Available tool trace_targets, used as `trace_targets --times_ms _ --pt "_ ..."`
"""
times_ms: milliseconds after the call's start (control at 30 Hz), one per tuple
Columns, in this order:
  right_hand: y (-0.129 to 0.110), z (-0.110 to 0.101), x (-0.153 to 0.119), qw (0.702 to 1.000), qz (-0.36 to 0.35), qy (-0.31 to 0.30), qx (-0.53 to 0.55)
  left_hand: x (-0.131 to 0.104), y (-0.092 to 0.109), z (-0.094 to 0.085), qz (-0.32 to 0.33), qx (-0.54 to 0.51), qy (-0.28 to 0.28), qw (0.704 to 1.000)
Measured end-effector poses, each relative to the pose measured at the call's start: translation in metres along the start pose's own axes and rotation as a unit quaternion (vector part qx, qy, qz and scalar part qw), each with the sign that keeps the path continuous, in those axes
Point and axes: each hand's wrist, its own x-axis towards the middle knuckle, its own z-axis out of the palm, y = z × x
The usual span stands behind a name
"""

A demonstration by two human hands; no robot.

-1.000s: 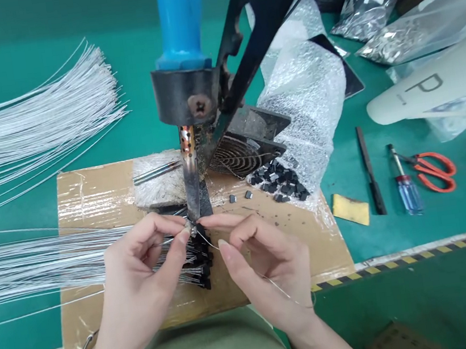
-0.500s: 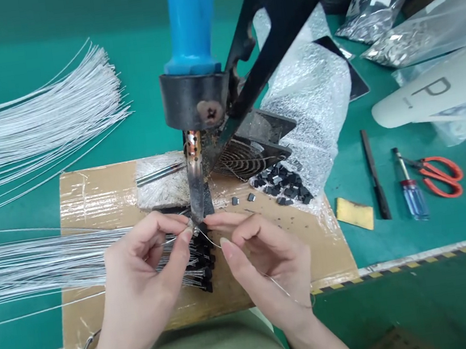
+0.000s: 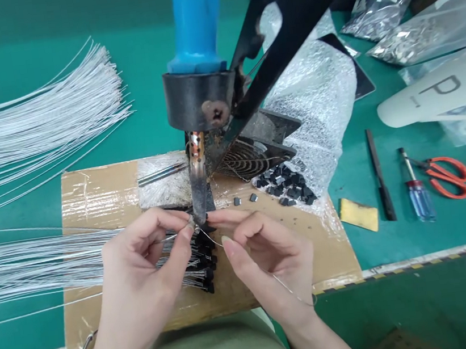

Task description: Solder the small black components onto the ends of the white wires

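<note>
A blue-handled soldering iron [image 3: 196, 25] hangs tip down in a black holder [image 3: 201, 99]. My left hand [image 3: 142, 266] pinches a small part [image 3: 192, 223] on a wire, right at the iron's tip. Thin solder wire [image 3: 210, 238] runs from the tip to my right hand [image 3: 269, 255], which has it between thumb and fingers, and its tail curls near my wrist. Below the tip lie black connectors [image 3: 207, 275] on the ends of grey wires [image 3: 34, 266]. My fingertips partly hide the small part.
White wires [image 3: 37, 123] lie at the upper left. Cardboard [image 3: 99, 203] bears a metal rod, a fan [image 3: 252, 157] and loose black pieces [image 3: 288, 183]. To the right are bubble wrap [image 3: 314, 106], a yellow sponge [image 3: 359, 214], a screwdriver [image 3: 421, 201], orange-handled pliers [image 3: 450, 175] and a white cup [image 3: 428, 92].
The view has shifted slightly, so the iron and the right-hand objects appear a little farther right. Both hands keep their grips at the tip.
</note>
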Motion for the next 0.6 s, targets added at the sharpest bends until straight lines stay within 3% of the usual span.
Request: trace_targets --times_ms 600 --pt "-0.0014 0.0012 0.0003 1.000 -0.013 0.013 0.001 0.0020 0.0043 0.0029 -0.001 -0.025 0.012 1.000"
